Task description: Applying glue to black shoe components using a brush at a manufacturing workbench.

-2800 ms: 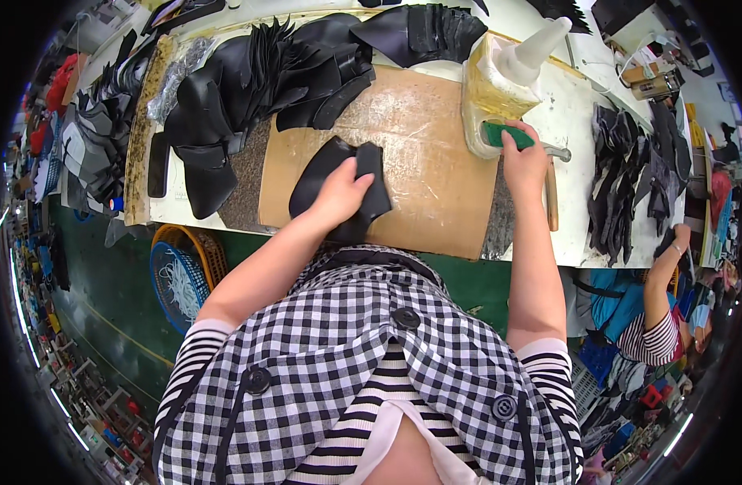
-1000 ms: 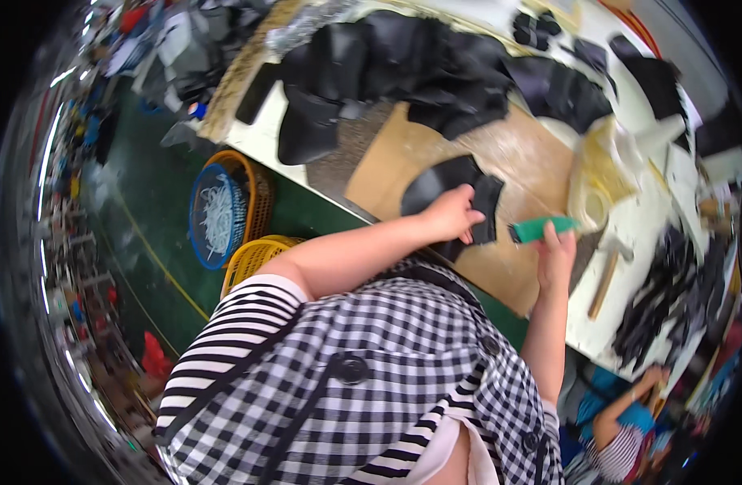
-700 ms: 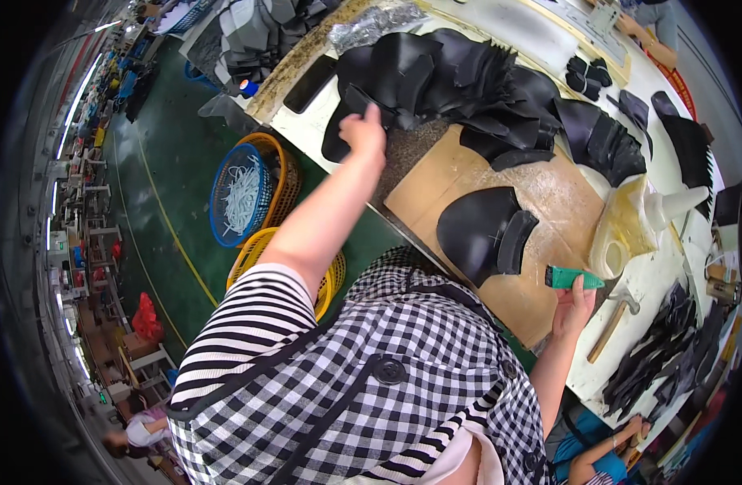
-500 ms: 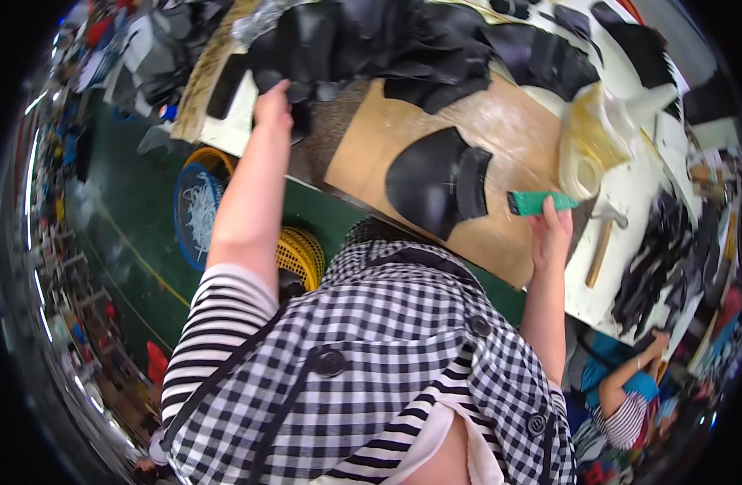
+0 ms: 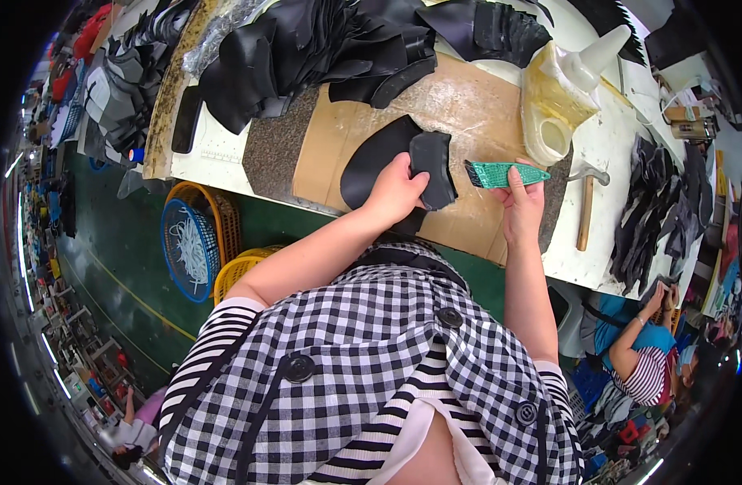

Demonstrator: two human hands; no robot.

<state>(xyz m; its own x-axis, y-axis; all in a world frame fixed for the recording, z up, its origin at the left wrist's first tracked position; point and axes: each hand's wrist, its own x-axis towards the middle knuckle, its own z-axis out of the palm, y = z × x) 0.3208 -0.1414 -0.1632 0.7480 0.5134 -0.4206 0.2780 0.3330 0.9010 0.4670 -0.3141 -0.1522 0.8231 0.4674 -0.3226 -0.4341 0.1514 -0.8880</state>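
My left hand [image 5: 397, 194] pinches the near edge of a narrow, curved black leather piece [image 5: 432, 166]. That piece lies over the right part of a wider, rounded black leather piece [image 5: 367, 162] on a brown cardboard sheet [image 5: 488, 109]. My right hand [image 5: 523, 206] grips a flat green brush [image 5: 500, 175] with a dark tip, held over the right side of the cardboard and pointing left toward the leather. Just beyond this brush stands a yellowed, glue-stained plastic container [image 5: 549, 101] with a round opening.
Piles of black leather pieces [image 5: 298, 56] lie along the table's far side. A hammer [image 5: 587, 206] and black strips [image 5: 650, 210] lie at the right. Baskets, one blue [image 5: 177, 263], stand below the table's left edge. A co-worker [image 5: 642, 347] sits at the lower right.
My left hand has come from the leather pile at the far left to the narrow piece on the cardboard. My right hand still holds the brush, and the view has shifted.
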